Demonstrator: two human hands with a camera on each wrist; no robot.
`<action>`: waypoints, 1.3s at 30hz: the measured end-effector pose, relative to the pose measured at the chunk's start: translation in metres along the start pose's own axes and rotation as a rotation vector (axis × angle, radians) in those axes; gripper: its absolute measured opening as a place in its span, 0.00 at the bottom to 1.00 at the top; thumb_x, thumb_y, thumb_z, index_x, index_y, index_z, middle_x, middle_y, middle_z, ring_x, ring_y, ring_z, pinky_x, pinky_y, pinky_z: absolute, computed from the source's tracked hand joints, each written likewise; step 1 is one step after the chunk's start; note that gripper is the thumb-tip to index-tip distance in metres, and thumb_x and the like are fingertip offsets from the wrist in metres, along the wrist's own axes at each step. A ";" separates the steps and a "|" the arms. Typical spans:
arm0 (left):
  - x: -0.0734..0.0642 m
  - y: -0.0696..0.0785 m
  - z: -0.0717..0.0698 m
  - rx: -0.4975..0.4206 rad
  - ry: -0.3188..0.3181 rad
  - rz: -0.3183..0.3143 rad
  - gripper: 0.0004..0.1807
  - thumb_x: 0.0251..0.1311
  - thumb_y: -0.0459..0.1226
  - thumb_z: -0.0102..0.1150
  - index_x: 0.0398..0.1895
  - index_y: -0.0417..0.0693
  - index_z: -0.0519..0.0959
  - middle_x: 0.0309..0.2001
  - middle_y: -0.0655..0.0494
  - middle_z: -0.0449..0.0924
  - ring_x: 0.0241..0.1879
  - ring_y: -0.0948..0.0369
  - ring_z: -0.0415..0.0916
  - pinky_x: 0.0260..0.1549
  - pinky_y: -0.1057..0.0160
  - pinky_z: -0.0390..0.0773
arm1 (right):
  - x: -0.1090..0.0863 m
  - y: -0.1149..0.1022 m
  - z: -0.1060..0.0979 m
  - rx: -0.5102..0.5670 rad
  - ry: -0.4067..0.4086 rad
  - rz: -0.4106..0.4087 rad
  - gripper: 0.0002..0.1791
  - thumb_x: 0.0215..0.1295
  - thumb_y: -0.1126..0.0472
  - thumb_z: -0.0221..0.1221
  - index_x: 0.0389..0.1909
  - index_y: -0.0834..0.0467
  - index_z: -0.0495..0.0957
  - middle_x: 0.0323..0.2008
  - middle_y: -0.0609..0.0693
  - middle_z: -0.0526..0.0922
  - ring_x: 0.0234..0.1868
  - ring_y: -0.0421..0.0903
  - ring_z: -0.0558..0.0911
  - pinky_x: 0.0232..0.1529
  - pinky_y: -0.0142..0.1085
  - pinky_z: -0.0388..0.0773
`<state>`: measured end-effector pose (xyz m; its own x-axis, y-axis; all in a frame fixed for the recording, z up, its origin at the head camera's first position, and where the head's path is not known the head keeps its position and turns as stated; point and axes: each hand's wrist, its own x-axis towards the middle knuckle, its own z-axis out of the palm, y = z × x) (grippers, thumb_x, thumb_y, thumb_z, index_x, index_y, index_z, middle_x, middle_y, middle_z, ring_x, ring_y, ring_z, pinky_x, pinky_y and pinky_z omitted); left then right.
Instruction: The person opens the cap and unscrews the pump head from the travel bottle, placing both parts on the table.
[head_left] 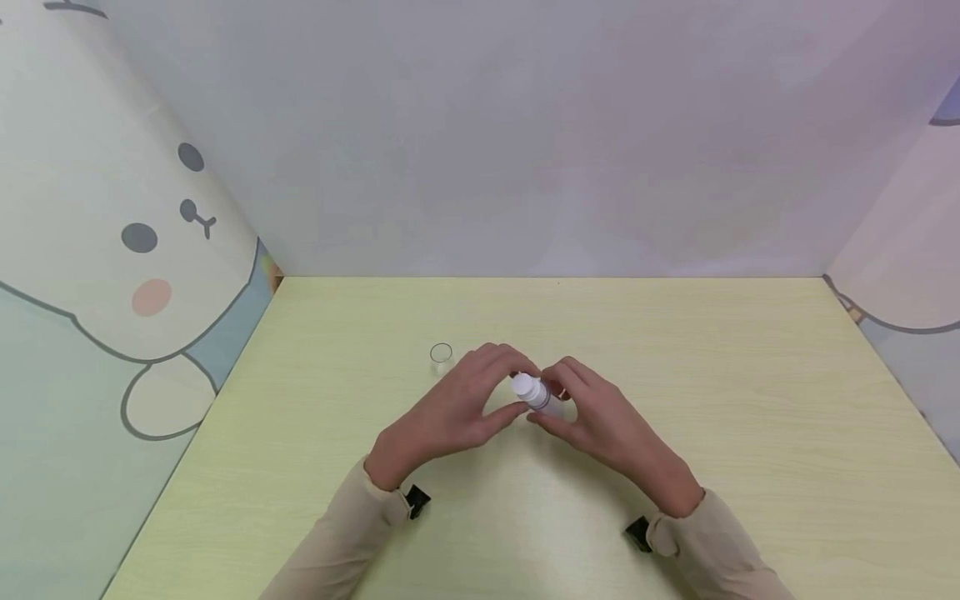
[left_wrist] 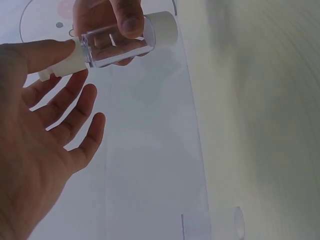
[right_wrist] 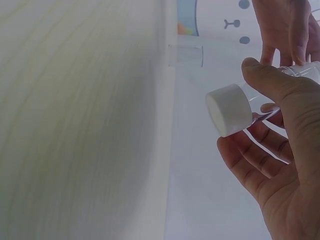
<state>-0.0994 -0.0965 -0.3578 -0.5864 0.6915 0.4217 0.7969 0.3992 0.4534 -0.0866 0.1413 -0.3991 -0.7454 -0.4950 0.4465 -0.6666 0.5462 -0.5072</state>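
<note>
A small clear bottle [left_wrist: 107, 47] with a white base [right_wrist: 230, 110] and a white top [head_left: 525, 385] is held up between both hands, tilted. My left hand [head_left: 465, 404] pinches the white top between thumb and index finger; in the left wrist view its other fingers [left_wrist: 92, 137] spread loosely below. My right hand [head_left: 607, 421] grips the clear body, its thumb [right_wrist: 265, 77] lying across the near side. Behind the left hand, a clear cylindrical cap [head_left: 441, 357] stands on the table.
The pale wood-grain table [head_left: 750, 375] meets a plain light wall [head_left: 525, 150] at the back. Side panels with cartoon animal prints [head_left: 150, 200] rise at left and right. Each beige sleeve [head_left: 337, 533] has a black mount at the cuff.
</note>
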 end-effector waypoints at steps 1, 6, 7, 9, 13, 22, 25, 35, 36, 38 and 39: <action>0.000 0.000 0.000 0.010 0.003 -0.005 0.17 0.66 0.37 0.70 0.55 0.52 0.76 0.51 0.63 0.80 0.54 0.63 0.75 0.60 0.61 0.74 | 0.000 0.000 0.000 0.001 -0.001 0.002 0.24 0.55 0.58 0.79 0.46 0.53 0.76 0.40 0.40 0.77 0.39 0.38 0.79 0.39 0.33 0.82; -0.001 0.000 0.000 0.039 0.027 -0.018 0.18 0.64 0.41 0.73 0.51 0.51 0.76 0.47 0.63 0.79 0.50 0.61 0.76 0.56 0.62 0.75 | 0.000 -0.001 0.000 0.012 0.001 0.003 0.22 0.56 0.57 0.79 0.45 0.52 0.77 0.40 0.39 0.77 0.40 0.38 0.79 0.41 0.32 0.82; -0.001 0.001 0.001 0.032 0.032 -0.017 0.18 0.64 0.41 0.73 0.50 0.51 0.75 0.46 0.63 0.78 0.50 0.61 0.76 0.56 0.62 0.75 | -0.001 -0.002 0.000 0.015 0.002 0.002 0.22 0.56 0.57 0.78 0.45 0.52 0.77 0.40 0.39 0.77 0.40 0.37 0.79 0.41 0.32 0.82; -0.001 0.001 0.001 0.024 0.037 -0.021 0.18 0.64 0.42 0.73 0.50 0.50 0.75 0.47 0.63 0.77 0.51 0.62 0.76 0.56 0.63 0.75 | -0.001 -0.002 0.000 0.019 0.006 0.001 0.21 0.56 0.57 0.78 0.45 0.52 0.77 0.40 0.39 0.77 0.40 0.37 0.79 0.41 0.31 0.81; -0.002 0.003 0.001 0.014 0.035 -0.041 0.18 0.64 0.42 0.73 0.50 0.50 0.75 0.47 0.62 0.78 0.51 0.62 0.76 0.55 0.64 0.77 | -0.001 -0.002 0.001 0.016 0.011 -0.004 0.21 0.57 0.56 0.78 0.45 0.51 0.77 0.40 0.38 0.77 0.41 0.36 0.78 0.41 0.30 0.81; -0.002 0.003 0.002 0.022 0.048 -0.027 0.19 0.64 0.41 0.73 0.52 0.49 0.76 0.47 0.62 0.80 0.51 0.65 0.76 0.56 0.64 0.77 | -0.001 -0.001 0.000 0.012 0.012 -0.006 0.21 0.58 0.56 0.77 0.46 0.51 0.77 0.40 0.38 0.76 0.41 0.36 0.77 0.40 0.30 0.80; -0.002 0.003 0.002 0.017 0.061 -0.019 0.19 0.63 0.40 0.73 0.52 0.49 0.76 0.47 0.62 0.80 0.49 0.63 0.76 0.55 0.64 0.77 | -0.001 -0.001 0.000 0.013 0.016 -0.010 0.21 0.57 0.56 0.77 0.46 0.51 0.76 0.40 0.39 0.76 0.40 0.37 0.77 0.40 0.32 0.81; -0.002 0.003 0.004 0.024 0.108 -0.031 0.18 0.62 0.41 0.75 0.48 0.49 0.76 0.43 0.61 0.77 0.44 0.58 0.76 0.47 0.66 0.76 | 0.000 -0.001 0.001 0.017 0.025 -0.026 0.22 0.57 0.57 0.78 0.46 0.52 0.76 0.41 0.40 0.76 0.40 0.40 0.79 0.40 0.35 0.82; -0.002 0.003 0.004 0.026 0.110 -0.032 0.18 0.61 0.41 0.75 0.48 0.49 0.76 0.42 0.61 0.77 0.44 0.59 0.76 0.47 0.67 0.76 | 0.001 -0.001 0.001 0.018 0.026 -0.026 0.22 0.57 0.57 0.78 0.46 0.52 0.76 0.41 0.40 0.76 0.40 0.40 0.79 0.40 0.34 0.82; -0.002 0.003 0.004 0.028 0.112 -0.034 0.19 0.61 0.41 0.75 0.47 0.49 0.75 0.42 0.61 0.77 0.43 0.59 0.75 0.46 0.67 0.76 | 0.001 -0.001 0.001 0.020 0.028 -0.026 0.22 0.57 0.57 0.78 0.45 0.52 0.76 0.41 0.40 0.76 0.40 0.40 0.79 0.40 0.34 0.82; -0.002 0.003 0.004 0.028 0.111 -0.034 0.19 0.61 0.42 0.76 0.47 0.48 0.75 0.41 0.60 0.76 0.43 0.59 0.75 0.45 0.67 0.76 | 0.001 -0.001 0.001 0.021 0.027 -0.024 0.21 0.57 0.57 0.78 0.45 0.52 0.76 0.41 0.40 0.76 0.40 0.40 0.78 0.40 0.34 0.81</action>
<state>-0.0954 -0.0945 -0.3610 -0.6245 0.6069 0.4916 0.7791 0.4391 0.4475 -0.0862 0.1394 -0.3993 -0.7293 -0.4895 0.4781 -0.6842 0.5203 -0.5110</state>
